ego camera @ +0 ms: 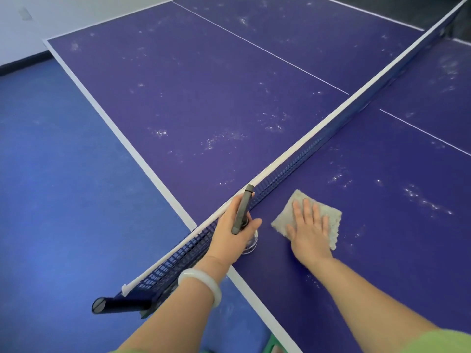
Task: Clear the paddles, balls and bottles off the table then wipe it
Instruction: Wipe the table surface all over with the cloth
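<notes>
Where the net post (119, 304) juts past the table's near edge, the left wrist wears a pale bracelet (204, 284). The left hand (229, 233) curls its fingers round a dark bar (242, 210), with a clear bottle (251, 243) showing just beneath it. Beside it the right hand (308, 230) presses flat, fingers straight, on a grey cloth (331, 220) lying on the purple table (204, 85) close to the net (293, 161). White smudges (221, 141) speckle both halves beyond.
</notes>
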### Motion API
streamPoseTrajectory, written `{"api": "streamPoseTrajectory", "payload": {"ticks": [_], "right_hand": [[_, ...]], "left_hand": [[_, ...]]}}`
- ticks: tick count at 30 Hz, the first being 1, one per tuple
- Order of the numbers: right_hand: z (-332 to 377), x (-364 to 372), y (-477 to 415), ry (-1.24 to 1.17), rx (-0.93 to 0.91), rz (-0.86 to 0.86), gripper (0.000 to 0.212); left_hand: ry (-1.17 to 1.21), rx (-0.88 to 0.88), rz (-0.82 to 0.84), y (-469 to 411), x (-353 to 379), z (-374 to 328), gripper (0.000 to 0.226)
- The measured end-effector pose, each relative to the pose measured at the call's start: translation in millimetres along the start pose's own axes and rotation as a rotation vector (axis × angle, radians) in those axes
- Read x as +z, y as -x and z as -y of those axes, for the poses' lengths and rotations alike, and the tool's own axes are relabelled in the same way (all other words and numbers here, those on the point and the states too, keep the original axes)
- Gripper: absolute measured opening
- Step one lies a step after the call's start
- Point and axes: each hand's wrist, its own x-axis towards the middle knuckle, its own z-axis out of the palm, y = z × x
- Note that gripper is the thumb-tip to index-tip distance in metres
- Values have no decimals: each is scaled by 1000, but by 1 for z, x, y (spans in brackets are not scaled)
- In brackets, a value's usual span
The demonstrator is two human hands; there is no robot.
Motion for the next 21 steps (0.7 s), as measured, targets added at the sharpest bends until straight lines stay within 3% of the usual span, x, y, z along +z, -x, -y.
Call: {"api": "streamPoseTrajectory", "payload": {"ticks": [3, 6, 9, 11, 14, 21], "right_hand": [[7, 14, 33, -10, -190, -4, 62], [6, 9, 45, -72, -251, -21, 58], [15, -1, 41, -155, -127, -200, 49], [30, 0, 39, -100, 6, -230, 53], [52, 19, 48, -2, 32, -195, 60], [49, 29, 108, 168, -216, -1, 68]], "left_hand": [[-11, -2, 45, -2, -3, 2, 36], [-11, -3, 75, -2, -5, 3, 37], [-38, -12, 93, -3, -6, 6, 35], [-31, -45, 79, -3, -5, 8, 28], [-76, -65, 62, -2, -5, 7, 50], [-281, -142, -9, 21, -13, 19, 87]]}}
